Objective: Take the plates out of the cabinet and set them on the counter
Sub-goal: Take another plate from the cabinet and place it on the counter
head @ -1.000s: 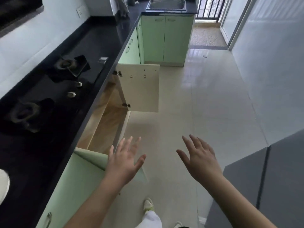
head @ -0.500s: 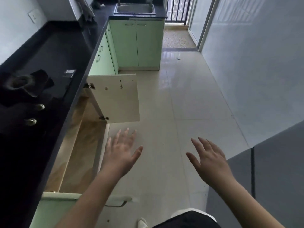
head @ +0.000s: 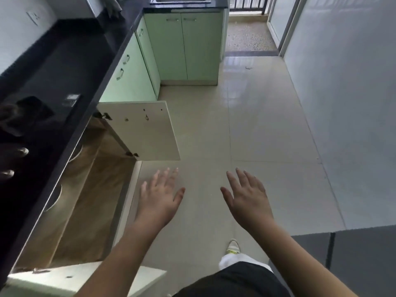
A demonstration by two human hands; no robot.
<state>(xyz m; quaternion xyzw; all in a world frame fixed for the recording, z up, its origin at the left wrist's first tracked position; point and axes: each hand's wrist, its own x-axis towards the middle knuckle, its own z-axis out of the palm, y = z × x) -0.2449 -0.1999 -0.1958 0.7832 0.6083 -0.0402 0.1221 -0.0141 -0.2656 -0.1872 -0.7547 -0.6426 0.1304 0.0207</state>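
Observation:
A low cabinet [head: 94, 200] stands open under the black counter [head: 64, 67], its wooden floor showing. Two pale curved rims of plates [head: 56, 198] peek out from beneath the counter edge; most of each is hidden. My left hand [head: 159, 199] hovers over the floor just right of the cabinet's sill, fingers spread and empty. My right hand [head: 246, 197] is beside it, also spread and holding nothing. Neither hand touches the plates or the doors.
The far cabinet door [head: 147, 131] swings out over the floor; the near door [head: 85, 277] juts out at the bottom left. Stove burners [head: 23, 112] and knobs sit in the counter. Green cabinets and a sink [head: 180, 0] lie ahead, a white wall on the right.
The view has shifted toward the open cabinet, so the plate rims now show. Both hands stay open and have drawn closer together in front of me.

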